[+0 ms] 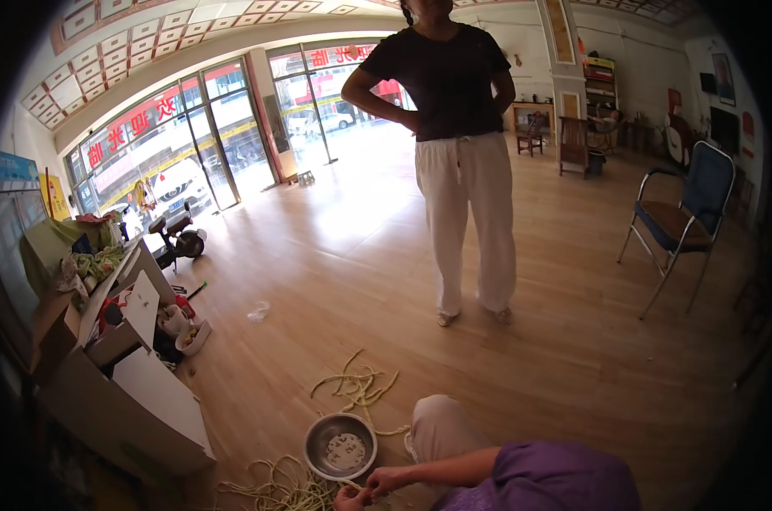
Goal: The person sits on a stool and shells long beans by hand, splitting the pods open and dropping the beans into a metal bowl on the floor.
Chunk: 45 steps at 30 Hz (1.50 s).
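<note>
At the bottom edge, my left hand [349, 500] is closed around a pale green long bean [348, 484], part of which sticks out above the fingers. Close beside it, my right hand [388, 480] has its fingers pinched together at the same bean. Just above both hands, a round metal bowl [313, 449] holds a layer of small whitish beans [346, 450]. A tangled heap of long bean pods [275, 490] lies on the floor to the left. More loose pods [356, 387] are spread beyond the bowl.
A person [464, 162] stands ahead, hands at the hips. A blue chair [688, 200] is on the right. On the left stand a white cabinet [160, 400] with items piled on it and a scooter [177, 238]. A crumpled plastic scrap [258, 312] lies on the wooden floor.
</note>
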Each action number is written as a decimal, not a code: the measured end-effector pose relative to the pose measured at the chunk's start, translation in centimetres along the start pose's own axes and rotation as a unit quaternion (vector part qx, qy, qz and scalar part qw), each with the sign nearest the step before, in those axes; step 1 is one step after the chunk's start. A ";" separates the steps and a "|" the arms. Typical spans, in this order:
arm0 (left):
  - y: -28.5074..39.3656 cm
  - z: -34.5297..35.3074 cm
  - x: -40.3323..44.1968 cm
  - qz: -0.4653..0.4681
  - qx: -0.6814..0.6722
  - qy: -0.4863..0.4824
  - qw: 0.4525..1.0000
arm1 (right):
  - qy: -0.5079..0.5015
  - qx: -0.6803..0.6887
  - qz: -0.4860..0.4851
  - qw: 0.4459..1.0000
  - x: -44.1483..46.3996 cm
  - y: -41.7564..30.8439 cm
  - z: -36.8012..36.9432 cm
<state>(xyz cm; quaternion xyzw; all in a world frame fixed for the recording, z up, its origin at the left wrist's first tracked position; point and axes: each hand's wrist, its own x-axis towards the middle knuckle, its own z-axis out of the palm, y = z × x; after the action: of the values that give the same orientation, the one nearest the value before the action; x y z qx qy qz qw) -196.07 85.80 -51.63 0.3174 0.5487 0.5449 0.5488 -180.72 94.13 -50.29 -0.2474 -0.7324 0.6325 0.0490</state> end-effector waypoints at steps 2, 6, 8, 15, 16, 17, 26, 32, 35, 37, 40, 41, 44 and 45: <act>-1.4 -0.7 1.2 0.004 0.022 -0.012 1.000 | 0.015 0.001 -0.011 1.000 -0.2 0.0 -0.1; -0.7 0.0 0.7 0.022 0.019 -0.011 1.000 | 0.043 0.019 -0.042 0.998 -0.2 0.6 0.5; -0.7 0.2 0.6 0.017 0.020 -0.005 1.000 | 0.044 0.028 -0.041 0.998 -0.2 0.7 0.6; 2.2 1.6 -1.6 -0.038 -0.007 -0.006 0.999 | 0.031 0.091 0.019 0.995 -0.6 0.3 0.9; 2.7 1.9 -1.9 -0.032 -0.006 -0.006 0.999 | 0.023 0.093 0.021 0.995 -0.5 0.3 0.8; 3.0 2.2 -2.0 -0.025 -0.005 -0.009 1.000 | 0.017 0.093 0.024 0.995 -0.5 0.3 0.5; 2.8 1.6 -2.1 -0.134 -0.048 -0.038 0.989 | 0.027 0.100 0.029 0.994 -1.0 -0.4 0.5; 3.1 1.7 -2.3 -0.158 -0.039 -0.046 0.986 | 0.034 0.086 -0.020 0.995 -0.2 1.1 0.8; 2.8 1.5 -2.1 -0.159 -0.070 -0.069 0.982 | 0.038 0.125 -0.005 0.991 -0.6 0.5 0.8; 2.8 1.6 -2.1 -0.153 -0.090 -0.069 0.982 | 0.021 0.142 0.010 0.990 -0.3 0.8 0.6; 2.1 1.1 -1.9 -0.135 -0.126 -0.087 0.979 | 0.025 0.167 0.018 0.985 -0.2 0.6 0.7; 1.8 1.0 -1.6 -0.125 -0.140 -0.097 0.977 | 0.033 0.173 0.017 0.984 -0.2 0.5 0.6; 2.4 1.4 -2.3 -0.170 -0.131 -0.037 0.976 | 0.031 0.194 0.032 0.980 -0.4 0.2 0.6; 2.2 1.2 -2.5 -0.176 -0.123 -0.044 0.976 | 0.018 0.194 0.036 0.980 -0.4 0.3 0.6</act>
<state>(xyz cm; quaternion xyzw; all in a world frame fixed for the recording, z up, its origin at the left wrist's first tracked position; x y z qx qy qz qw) -195.04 84.21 -48.67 0.1696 0.5001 0.4881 0.6949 -180.54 93.49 -50.61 -0.2708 -0.5853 0.7594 0.0859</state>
